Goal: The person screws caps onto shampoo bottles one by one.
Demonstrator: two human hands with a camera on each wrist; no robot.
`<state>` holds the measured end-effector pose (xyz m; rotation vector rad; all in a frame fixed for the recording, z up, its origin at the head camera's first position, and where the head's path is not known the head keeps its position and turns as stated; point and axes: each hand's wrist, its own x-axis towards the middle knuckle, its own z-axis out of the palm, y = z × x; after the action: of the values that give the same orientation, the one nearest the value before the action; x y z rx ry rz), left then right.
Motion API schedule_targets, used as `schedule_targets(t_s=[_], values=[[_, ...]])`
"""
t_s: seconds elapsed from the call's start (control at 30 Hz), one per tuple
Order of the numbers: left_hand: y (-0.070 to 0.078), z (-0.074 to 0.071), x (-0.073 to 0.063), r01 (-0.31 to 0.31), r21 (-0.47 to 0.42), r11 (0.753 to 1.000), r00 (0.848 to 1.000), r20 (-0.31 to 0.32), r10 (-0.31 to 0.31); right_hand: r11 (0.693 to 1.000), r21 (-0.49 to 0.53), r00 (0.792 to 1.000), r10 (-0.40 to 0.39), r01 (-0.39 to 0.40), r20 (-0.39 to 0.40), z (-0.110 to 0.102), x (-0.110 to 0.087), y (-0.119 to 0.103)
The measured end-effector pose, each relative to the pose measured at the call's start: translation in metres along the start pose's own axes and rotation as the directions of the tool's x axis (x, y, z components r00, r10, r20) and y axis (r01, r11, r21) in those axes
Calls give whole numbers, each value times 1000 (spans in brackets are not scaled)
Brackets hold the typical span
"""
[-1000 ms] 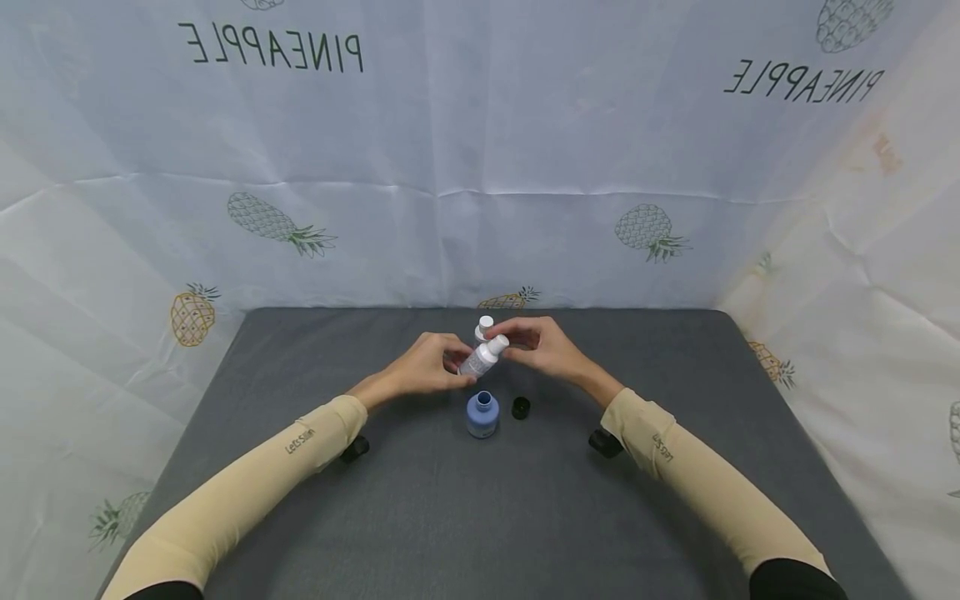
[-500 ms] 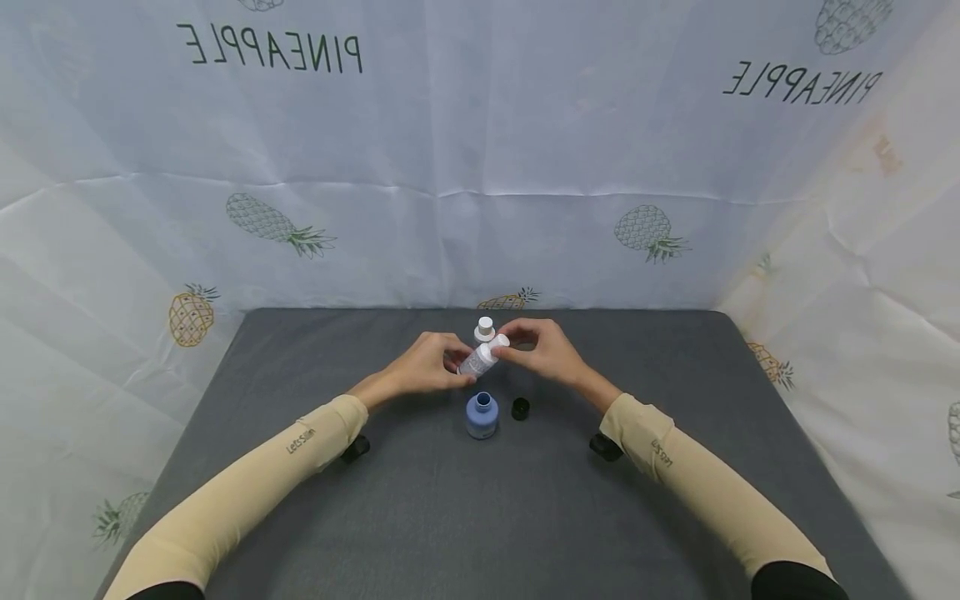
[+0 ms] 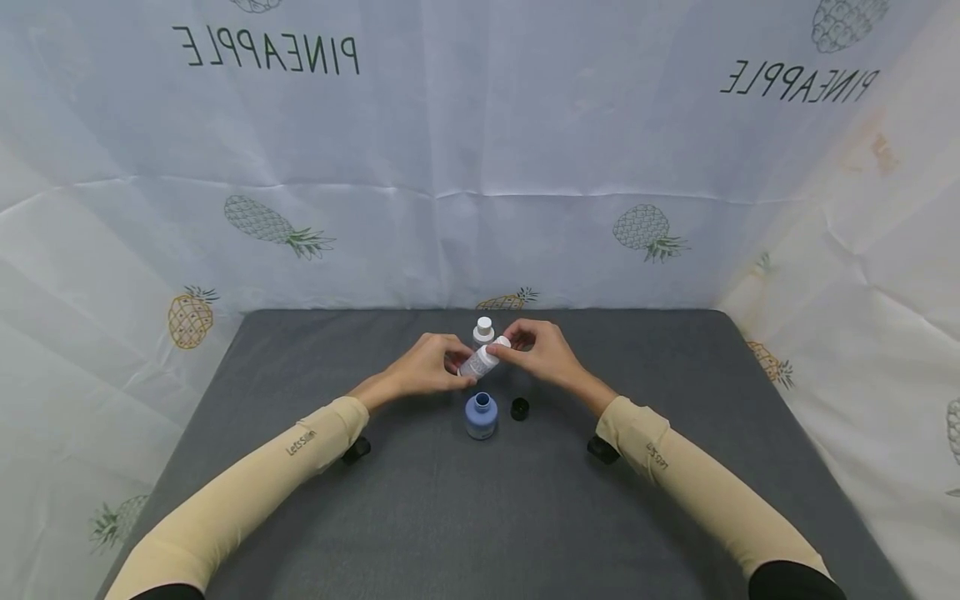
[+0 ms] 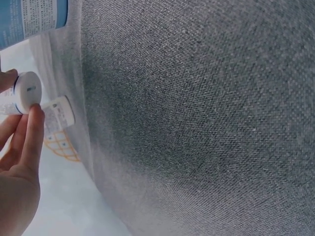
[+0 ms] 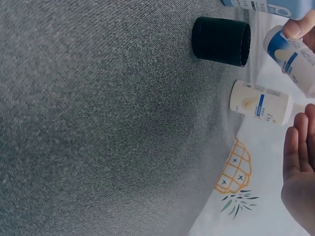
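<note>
In the head view my left hand (image 3: 427,365) holds a small white bottle (image 3: 478,363) tilted, its top up toward the right. My right hand (image 3: 547,348) has thumb and fingertips around the bottle's white cap (image 3: 504,342). The left wrist view shows the round base of this bottle (image 4: 30,92) between the left thumb and fingers. Behind it a second white bottle (image 3: 483,333) stands upright with its cap on; its label (image 5: 261,103) shows in the right wrist view. Nearer to me stands a blue bottle (image 3: 481,418) with its neck uncovered.
A black cap (image 3: 520,408) lies on the table just right of the blue bottle. Dark grey cloth covers the table (image 3: 480,517). A white curtain (image 3: 450,242) printed with pineapples hangs along the back and both sides.
The right thumb and fingers have shifted around the white cap, turning slightly at it. The left hand and its bottle have stayed almost still.
</note>
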<state>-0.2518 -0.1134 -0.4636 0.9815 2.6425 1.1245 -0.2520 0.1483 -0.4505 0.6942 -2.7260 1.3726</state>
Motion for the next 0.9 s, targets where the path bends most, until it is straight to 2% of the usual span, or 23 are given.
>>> schedule_targets(t_s=[0.23, 0.57, 0.63, 0.73, 0.83, 0.9], values=[[1, 0, 0, 9, -3, 1000, 1000, 4, -9, 1000, -14, 1000, 7, -7, -8, 0, -1, 0], [2, 0, -1, 19, -25, 1000, 1000, 2, -19, 999, -9, 999, 45, -45, 29, 0, -2, 1], [2, -1, -1, 19, -27, 999, 1000, 1, -19, 998, 41, 998, 45, -47, 43, -2, -1, 2], [1, -1, -1, 23, -27, 999, 1000, -1, -24, 981, 192, 997, 11, -27, 81, -6, 0, 4], [0, -1, -2, 30, -27, 999, 1000, -2, -30, 934, 357, 991, -46, -1, 123, -9, 1, 4], [0, -1, -3, 35, -26, 999, 999, 1, -35, 902, 432, 986, -82, 12, 143, -11, 1, 4]])
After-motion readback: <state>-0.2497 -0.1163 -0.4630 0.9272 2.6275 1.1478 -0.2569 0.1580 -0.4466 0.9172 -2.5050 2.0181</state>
